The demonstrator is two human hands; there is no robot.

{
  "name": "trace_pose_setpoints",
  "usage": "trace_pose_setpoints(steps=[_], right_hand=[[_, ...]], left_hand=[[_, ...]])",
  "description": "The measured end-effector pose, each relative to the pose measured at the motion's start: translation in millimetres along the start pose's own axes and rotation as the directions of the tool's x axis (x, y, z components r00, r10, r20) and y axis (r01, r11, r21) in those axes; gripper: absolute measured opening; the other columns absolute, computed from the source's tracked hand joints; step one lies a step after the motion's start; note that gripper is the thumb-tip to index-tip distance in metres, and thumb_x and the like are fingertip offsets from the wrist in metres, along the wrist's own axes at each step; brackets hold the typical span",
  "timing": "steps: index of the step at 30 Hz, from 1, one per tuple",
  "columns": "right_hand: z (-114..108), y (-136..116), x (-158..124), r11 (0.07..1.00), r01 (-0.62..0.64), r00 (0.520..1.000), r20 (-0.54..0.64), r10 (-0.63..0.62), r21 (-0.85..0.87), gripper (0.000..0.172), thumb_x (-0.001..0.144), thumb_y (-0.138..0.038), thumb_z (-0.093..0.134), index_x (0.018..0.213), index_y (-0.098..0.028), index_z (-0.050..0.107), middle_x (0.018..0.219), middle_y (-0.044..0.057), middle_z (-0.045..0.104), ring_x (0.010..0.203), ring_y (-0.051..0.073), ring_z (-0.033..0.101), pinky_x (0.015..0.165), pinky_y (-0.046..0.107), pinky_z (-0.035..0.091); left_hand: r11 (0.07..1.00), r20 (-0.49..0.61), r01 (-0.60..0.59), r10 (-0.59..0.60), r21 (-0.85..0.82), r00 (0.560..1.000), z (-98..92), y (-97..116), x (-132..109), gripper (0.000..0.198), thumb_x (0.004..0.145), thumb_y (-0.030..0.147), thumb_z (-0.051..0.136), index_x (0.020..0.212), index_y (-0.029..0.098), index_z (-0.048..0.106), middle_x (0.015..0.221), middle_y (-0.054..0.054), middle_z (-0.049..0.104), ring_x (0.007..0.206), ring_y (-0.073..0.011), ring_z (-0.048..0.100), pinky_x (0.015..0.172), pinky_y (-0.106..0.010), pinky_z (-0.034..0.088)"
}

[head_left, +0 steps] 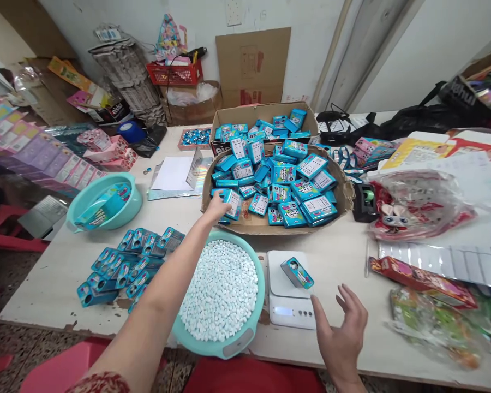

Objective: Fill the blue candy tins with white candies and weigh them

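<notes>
My left hand [217, 206] reaches forward to the near left edge of a cardboard tray [339, 204] heaped with flat blue boxes [288, 183], its fingers closed on one blue box [231, 201]. My right hand [342, 330] hovers open, fingers spread, just right of a white digital scale [284, 305]. One small blue box [297, 272] lies on the scale's plate. A teal basin [245, 335] full of small white candies [221, 292] sits between my arms, left of the scale.
Several filled blue boxes [125, 266] lie in rows on the table at left. A second teal basin [127, 207] holds a blue box. A cardboard box [225, 114] with more blue boxes stands behind the tray. Toy packets in clear bags [417, 204] crowd the right side.
</notes>
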State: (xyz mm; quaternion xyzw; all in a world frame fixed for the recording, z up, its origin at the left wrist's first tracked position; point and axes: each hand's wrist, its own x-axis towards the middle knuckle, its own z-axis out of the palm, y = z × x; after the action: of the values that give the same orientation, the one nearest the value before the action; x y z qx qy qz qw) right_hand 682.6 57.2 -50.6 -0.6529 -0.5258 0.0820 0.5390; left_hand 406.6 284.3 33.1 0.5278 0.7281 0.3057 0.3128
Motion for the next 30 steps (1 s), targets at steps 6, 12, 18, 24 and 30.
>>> trace_pose_setpoints(steps=[6,12,18,24,30], right_hand=[[21.6,-41.6,-0.5,0.957,-0.12,0.968,0.246,0.054,0.262,0.043,0.081,-0.034,0.064,0.121,-0.022,0.053,0.118,0.012,0.057,0.108,0.027,0.057,0.09,0.049,0.051],[48.4,-90.0,-7.6,0.806,-0.34,0.888,0.447,0.106,0.484,0.066,0.07,-0.035,0.076,0.127,-0.024,0.046,0.128,0.012,0.053,0.119,0.028,0.052,0.095,0.046,0.048],[35.7,-118.5,-47.6,0.667,-0.623,0.627,0.77,0.115,0.408,0.035,0.071,-0.036,0.073,0.1,-0.022,0.059,0.093,0.003,0.064,0.085,0.019,0.061,0.078,0.032,0.051],[23.8,-115.6,-83.9,0.684,-0.682,0.427,0.9,0.086,0.258,0.033,0.072,-0.033,0.072,0.101,-0.022,0.06,0.089,0.0,0.063,0.083,0.017,0.057,0.077,0.029,0.049],[28.7,-112.3,-83.7,0.563,-0.783,0.42,0.892,0.168,0.263,0.037,0.071,-0.038,0.073,0.1,-0.022,0.058,0.089,-0.001,0.064,0.081,0.016,0.059,0.078,0.03,0.05]], left_hand=[[0.692,0.216,-0.038,0.276,-0.721,0.936,-35.9,-16.6,-96.3,0.059,0.058,0.015,0.077,0.111,0.018,0.054,0.105,-0.007,0.065,0.094,-0.0201,0.062,0.081,-0.031,0.05],[0.659,0.358,0.108,0.258,-0.745,0.897,-41.1,-47.4,-175.0,0.053,0.066,0.02,0.077,0.116,0.024,0.056,0.112,-0.005,0.064,0.102,-0.0211,0.06,0.088,-0.033,0.047],[0.911,0.546,0.017,0.233,-0.413,0.805,-48.8,-97.8,-179.2,0.034,0.079,0.038,0.065,0.106,0.019,0.066,0.103,-0.008,0.068,0.099,-0.026,0.06,0.092,-0.04,0.044],[0.885,0.244,-0.403,0.347,0.236,0.905,16.9,-128.5,-120.6,0.032,0.088,0.035,0.047,0.112,0.02,0.063,0.126,-0.01,0.058,0.121,-0.0271,0.045,0.107,-0.044,0.03],[0.769,0.361,-0.389,0.22,0.508,0.906,44.1,-134.2,-144.2,0.031,0.087,0.042,0.047,0.105,0.022,0.063,0.107,-0.009,0.062,0.103,-0.0272,0.053,0.09,-0.04,0.04]])
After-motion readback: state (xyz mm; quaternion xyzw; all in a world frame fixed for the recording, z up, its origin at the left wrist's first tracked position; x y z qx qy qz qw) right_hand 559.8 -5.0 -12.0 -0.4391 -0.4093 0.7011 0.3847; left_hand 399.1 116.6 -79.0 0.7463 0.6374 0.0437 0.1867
